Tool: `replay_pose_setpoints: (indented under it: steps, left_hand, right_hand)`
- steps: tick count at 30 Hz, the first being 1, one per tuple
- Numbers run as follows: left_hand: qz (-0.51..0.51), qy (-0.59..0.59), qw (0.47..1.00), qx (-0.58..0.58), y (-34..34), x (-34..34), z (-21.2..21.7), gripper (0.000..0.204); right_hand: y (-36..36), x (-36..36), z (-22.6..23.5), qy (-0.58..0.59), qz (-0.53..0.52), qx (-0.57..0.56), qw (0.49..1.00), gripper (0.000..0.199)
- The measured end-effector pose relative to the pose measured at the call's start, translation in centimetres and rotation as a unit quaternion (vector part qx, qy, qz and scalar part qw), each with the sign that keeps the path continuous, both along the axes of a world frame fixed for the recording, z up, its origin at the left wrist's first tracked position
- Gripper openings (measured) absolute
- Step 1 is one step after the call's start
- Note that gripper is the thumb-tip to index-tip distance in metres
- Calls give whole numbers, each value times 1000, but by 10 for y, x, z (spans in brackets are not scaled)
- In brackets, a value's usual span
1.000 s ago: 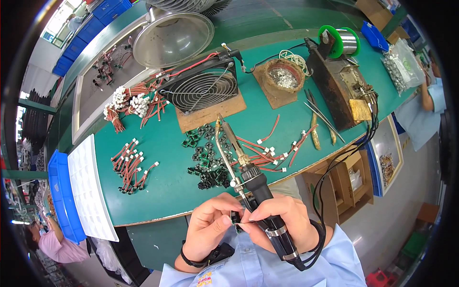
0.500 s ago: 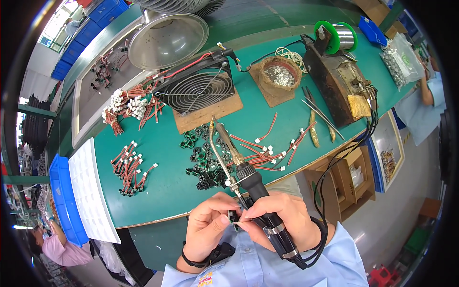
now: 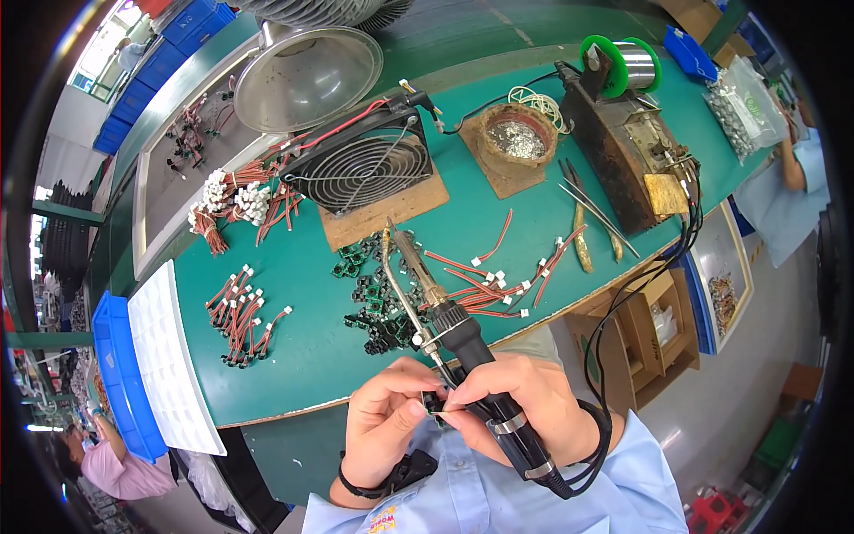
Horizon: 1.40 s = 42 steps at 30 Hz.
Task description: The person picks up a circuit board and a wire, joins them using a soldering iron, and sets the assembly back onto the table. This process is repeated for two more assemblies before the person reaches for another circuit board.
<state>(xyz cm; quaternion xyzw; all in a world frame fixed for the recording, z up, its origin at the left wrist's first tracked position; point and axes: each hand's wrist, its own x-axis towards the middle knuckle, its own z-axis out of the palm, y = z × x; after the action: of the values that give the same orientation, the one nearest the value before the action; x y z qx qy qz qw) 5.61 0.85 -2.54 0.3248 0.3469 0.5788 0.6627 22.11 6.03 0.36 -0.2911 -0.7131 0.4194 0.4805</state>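
Observation:
My left hand [image 3: 384,423] is closed, pinching a small black component [image 3: 432,401] with a bit of green on it between thumb and fingers. My right hand [image 3: 538,400] grips a black-handled soldering iron [image 3: 464,340] with a thin metal feed tube [image 3: 400,289] alongside; its tip points away from me over the bench. The right thumb and index fingertips meet at the component's right side, and whatever they pinch there is too small to make out. Beyond my hands lies a heap of black and green components [image 3: 382,331], with red-and-black wires with white connectors [image 3: 489,287] to its right.
A fan [image 3: 365,173] stands on a wooden board behind the heap. Further right are a pot of solder scraps [image 3: 518,141], tweezers [image 3: 598,221] and a soldering unit [image 3: 623,151] with a solder spool [image 3: 636,68]. Wire bundles [image 3: 238,316] and a white tray [image 3: 173,356] lie left.
The view has shifted very slightly. Both hands keep the same hold, and the component looks tilted a little differently between the fingertips.

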Motion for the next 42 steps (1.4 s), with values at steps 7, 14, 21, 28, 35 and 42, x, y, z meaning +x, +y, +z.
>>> replay_pose_setpoints:
  steps: [7, 14, 21, 28, 35, 42]
  left_hand:
    - [9, 2, 1000, 0, 0, 3, 0, 18]
    - [6, 7, 1000, -1, 2, 7, 2, 19]
    - [8, 3, 1000, -8, 3, 12, 3, 20]
    - [-2, -12, 1000, -17, 4, 13, -1, 20]
    - [15, 8, 1000, -15, 4, 18, 0, 19]
    - [24, 4, 999, -22, 3, 21, -3, 18]
  right_hand:
    - [0, 0, -1, 12, -13, -13, 1000, 39]
    - [2, 5, 0, 0, -17, 10, 1000, 40]
    - [4, 10, -2, -4, -18, 21, 1000, 41]
    - [7, 13, -4, 1, -5, 18, 1000, 41]
    - [7, 14, -5, 4, -19, 19, 1000, 42]
    - [7, 19, -8, 2, 3, 11, 1000, 44]
